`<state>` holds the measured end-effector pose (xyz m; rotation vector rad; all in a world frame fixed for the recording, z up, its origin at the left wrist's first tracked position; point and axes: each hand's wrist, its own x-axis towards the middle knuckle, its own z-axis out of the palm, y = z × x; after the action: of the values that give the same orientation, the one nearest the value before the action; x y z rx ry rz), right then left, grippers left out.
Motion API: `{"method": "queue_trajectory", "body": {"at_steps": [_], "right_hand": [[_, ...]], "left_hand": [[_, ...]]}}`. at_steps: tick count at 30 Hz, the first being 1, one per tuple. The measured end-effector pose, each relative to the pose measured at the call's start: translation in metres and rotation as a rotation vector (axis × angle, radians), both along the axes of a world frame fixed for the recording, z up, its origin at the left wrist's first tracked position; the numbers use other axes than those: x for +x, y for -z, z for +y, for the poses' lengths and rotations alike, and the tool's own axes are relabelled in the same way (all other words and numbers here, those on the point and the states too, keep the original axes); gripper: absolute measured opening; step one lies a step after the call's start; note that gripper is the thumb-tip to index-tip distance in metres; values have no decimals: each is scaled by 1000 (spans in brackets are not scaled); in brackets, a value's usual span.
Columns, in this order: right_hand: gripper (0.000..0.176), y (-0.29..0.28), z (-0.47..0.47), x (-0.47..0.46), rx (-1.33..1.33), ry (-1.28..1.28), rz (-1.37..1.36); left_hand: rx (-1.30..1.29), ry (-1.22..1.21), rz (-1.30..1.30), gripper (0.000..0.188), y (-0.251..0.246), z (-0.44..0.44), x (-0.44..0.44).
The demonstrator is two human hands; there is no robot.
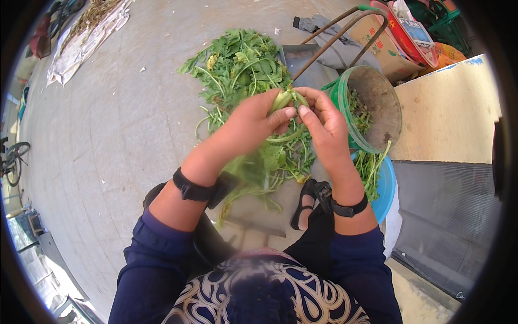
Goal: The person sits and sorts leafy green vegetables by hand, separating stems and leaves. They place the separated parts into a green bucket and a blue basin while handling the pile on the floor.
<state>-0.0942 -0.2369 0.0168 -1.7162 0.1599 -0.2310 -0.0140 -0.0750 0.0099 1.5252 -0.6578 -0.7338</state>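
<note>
Between both hands I hold the pale green stem base of a leafy vegetable (285, 98). My left hand (263, 111) grips it from the left, thumb laid across it. On the other side, my right hand (321, 115) pinches it between thumb and fingers. The stems and leaves hang below my hands, the leaves partly blurred under my left forearm. Beyond my hands a large heap of leafy greens (243, 60) lies on the concrete floor, some leaves yellowed. Loose stems and small leaves (297, 156) are scattered beneath my hands.
A green bucket (382, 109) containing leaf scraps tilts at the right. Below it sits a blue basin (386, 190) with leafy stems. Behind stand a rusty metal handle (330, 50), a grey garment (344, 44), a cardboard box (374, 40) and a red basin (404, 36).
</note>
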Motion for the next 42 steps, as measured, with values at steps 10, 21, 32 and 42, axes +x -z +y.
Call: {"method": "queue_trajectory", "body": {"at_steps": [10,21,32,42], "right_hand": [[29,4,-4,-5,-249,-96,2],[24,-4,-3,-5,475,18,-195],[53,-12,-11,-3,642,-160,-96],[51,-16,-9,-10,581,-234,-33]], "left_hand": [[16,46,114,35,-5,0,-5],[-34,198,24,45,4,-7,-12],[-155,277,480,34,-3,-7,-10],[-394,293,455,34,-2,-14,-18]]}}
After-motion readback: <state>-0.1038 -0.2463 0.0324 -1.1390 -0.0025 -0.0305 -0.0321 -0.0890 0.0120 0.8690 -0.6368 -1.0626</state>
